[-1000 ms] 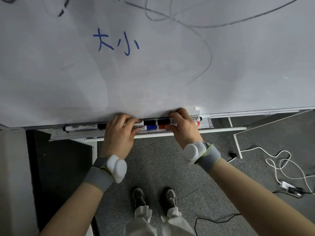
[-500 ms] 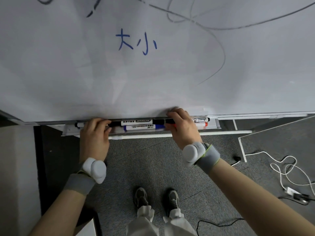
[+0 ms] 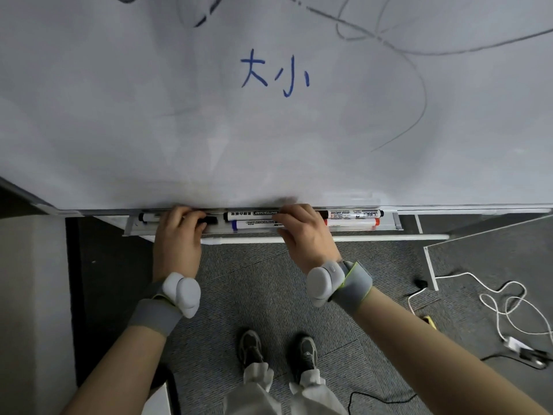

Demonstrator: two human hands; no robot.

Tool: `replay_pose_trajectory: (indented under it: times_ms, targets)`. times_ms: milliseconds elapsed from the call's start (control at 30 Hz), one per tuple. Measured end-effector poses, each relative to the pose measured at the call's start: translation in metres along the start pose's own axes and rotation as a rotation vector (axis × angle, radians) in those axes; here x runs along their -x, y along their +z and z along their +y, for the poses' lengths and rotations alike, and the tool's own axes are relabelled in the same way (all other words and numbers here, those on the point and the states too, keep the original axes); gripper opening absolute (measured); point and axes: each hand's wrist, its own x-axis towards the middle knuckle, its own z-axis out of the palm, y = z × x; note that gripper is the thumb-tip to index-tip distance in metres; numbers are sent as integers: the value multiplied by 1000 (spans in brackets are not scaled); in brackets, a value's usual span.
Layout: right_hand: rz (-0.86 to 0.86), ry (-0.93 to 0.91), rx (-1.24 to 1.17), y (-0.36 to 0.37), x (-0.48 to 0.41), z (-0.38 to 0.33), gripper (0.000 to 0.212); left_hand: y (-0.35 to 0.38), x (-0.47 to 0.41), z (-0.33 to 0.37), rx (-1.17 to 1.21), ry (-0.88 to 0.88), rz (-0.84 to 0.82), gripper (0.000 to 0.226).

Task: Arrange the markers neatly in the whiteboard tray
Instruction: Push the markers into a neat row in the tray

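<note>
The grey whiteboard tray (image 3: 396, 221) runs under the whiteboard and holds several markers laid lengthwise. My left hand (image 3: 179, 238) curls over a black marker (image 3: 146, 218) at the tray's left end; its black cap sticks out by my thumb. In the middle a black marker (image 3: 251, 215) lies behind a blue marker (image 3: 254, 224). My right hand (image 3: 305, 235) presses its fingers on the right ends of those two. To its right lie another black marker (image 3: 354, 214) and a red marker (image 3: 353, 222), side by side.
The whiteboard (image 3: 269, 130) carries blue characters and grey scribbles. A white stand bar (image 3: 374, 238) runs below the tray. White and black cables (image 3: 505, 307) lie on the grey carpet at the right. My shoes (image 3: 278, 348) stand below.
My left hand slid left along the tray from the middle markers to the leftmost black marker and closed on it. My right hand stayed on the middle markers.
</note>
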Motion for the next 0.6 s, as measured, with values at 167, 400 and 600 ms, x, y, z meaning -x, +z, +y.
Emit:
replay_pose_trajectory:
  times_ms: [167, 400, 600]
  targets:
    - [8, -6, 50, 4, 7, -5, 28, -2, -1, -5, -19, -11, -6, 14]
    - [-110, -25, 102, 16, 29, -14, 40, 1, -4, 0, 32, -35, -10, 17]
    - [-133, -2, 91, 17, 34, -14, 44, -1, -2, 7, 63, -20, 11, 15]
